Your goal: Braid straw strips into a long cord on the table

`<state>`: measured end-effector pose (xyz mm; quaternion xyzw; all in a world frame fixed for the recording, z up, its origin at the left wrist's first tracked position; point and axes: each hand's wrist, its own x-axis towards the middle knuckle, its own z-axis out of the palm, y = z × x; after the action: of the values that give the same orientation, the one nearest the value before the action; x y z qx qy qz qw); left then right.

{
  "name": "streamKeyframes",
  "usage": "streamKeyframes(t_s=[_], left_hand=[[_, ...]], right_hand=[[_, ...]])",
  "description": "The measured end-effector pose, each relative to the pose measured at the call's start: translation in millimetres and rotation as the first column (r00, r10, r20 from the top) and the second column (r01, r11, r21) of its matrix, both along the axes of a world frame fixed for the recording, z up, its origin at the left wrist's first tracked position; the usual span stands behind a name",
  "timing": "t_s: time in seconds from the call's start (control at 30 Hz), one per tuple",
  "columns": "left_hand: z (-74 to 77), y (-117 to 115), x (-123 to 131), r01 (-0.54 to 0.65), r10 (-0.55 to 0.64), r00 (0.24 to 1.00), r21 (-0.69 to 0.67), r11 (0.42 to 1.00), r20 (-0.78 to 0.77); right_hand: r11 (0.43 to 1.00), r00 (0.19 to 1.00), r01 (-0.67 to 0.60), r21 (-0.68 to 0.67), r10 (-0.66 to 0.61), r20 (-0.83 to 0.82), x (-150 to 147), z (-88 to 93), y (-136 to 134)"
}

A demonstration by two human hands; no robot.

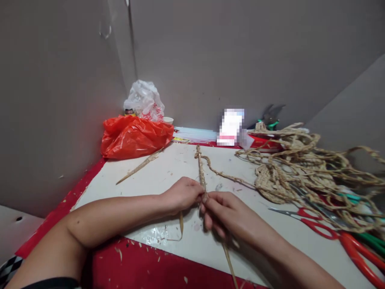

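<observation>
My left hand (183, 193) and my right hand (222, 209) meet over the white table top (168, 168), both pinched on a braided straw cord (201, 170). The braid runs away from my fingers toward the back wall, then bends right to a heap of straw rope (300, 168). Loose straw strands (230, 263) hang from under my right hand toward the near edge. Another thin strand (181, 224) curls below my left hand.
Red-handled scissors (327, 230) lie at the right, partly under the rope. An orange plastic bag (134, 136) and a white bag (144, 100) sit at the back left. A single dry straw leaf (140, 166) lies near them. Pliers (270, 118) lean against the back wall.
</observation>
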<state>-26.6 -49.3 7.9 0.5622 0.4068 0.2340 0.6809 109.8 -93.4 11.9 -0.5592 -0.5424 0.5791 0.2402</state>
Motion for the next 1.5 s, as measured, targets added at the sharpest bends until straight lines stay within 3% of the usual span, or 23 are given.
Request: streamKeyframes(t_s=[0.13, 0.3, 0.33, 0.4, 0.47, 0.5, 0.6, 0.67, 0.77, 0.87, 1.03, 1.2, 1.37, 1.5], left_hand=[[8.3, -4, 1, -0.042, 0.043, 0.999, -0.080, 0.996, 0.008], [13.6, -2, -1, -0.074, 0.074, 0.997, -0.063, 0.995, -0.007], [14.2, 0, -2, -0.049, 0.050, 0.999, -0.074, 0.996, 0.012], [14.6, 2, -4, 0.009, -0.005, 0.999, -0.092, 0.996, 0.046], [14.0, 5, -6, 0.057, -0.051, 0.997, -0.110, 0.992, 0.055], [13.4, 7, -7, 0.078, -0.072, 0.996, -0.113, 0.990, 0.055], [10.9, 12, -10, 0.147, -0.141, 0.988, -0.102, 0.984, 0.056], [9.5, 14, -11, 0.182, -0.180, 0.983, -0.076, 0.980, 0.032], [8.0, 16, -12, 0.247, -0.248, 0.968, -0.015, 0.969, -0.042], [7.6, 17, -13, 0.289, -0.265, 0.949, 0.137, 0.947, -0.171], [18.0, 17, -18, 0.411, -0.208, 0.869, 0.420, 0.809, -0.450], [34.7, 3, -18, 0.556, 0.012, 0.661, 0.501, 0.663, -0.750], [26.7, -21, -13, 0.667, 0.160, 0.528, 0.524, 0.530, -0.834], [18.5, -39, -10, 0.755, 0.204, 0.488, 0.528, 0.390, -0.849]], right_hand=[[0.998, 0.992, -0.032, 0.057, 0.025, 0.120, -13, 4.2, -17], [0.914, 0.909, -0.378, 0.147, 0.336, 0.246, 5, 38.9, -23], [0.917, 0.915, -0.361, 0.169, 0.313, 0.253, 12, 43.8, -19], [0.941, 0.958, -0.177, 0.289, 0.098, 0.269, 24, 46.1, -7], [0.896, 0.962, 0.039, 0.443, -0.153, 0.226, 31, 38.5, 7], [0.891, 0.969, 0.080, 0.447, -0.173, 0.173, 32, 32.1, 13], [0.983, 0.999, 0.007, 0.186, 0.002, -0.051, 27, 11.2, 23], [0.997, 0.989, -0.047, 0.062, 0.055, -0.138, 23, 2.1, 25], [0.993, 0.988, -0.079, 0.086, 0.090, -0.124, 22, -1.1, 25], [0.996, 0.992, -0.074, 0.043, 0.078, -0.100, 23, 0.5, 27], [0.991, 0.981, 0.126, -0.043, -0.131, -0.140, 14, -6.3, 26], [0.975, 0.965, 0.222, -0.031, -0.224, -0.136, 2, -14.0, 20], [0.965, 0.940, 0.247, -0.092, -0.262, -0.220, -6, -9.3, 11], [0.957, 0.905, 0.236, -0.169, -0.279, -0.320, -5, -9.8, 9]])
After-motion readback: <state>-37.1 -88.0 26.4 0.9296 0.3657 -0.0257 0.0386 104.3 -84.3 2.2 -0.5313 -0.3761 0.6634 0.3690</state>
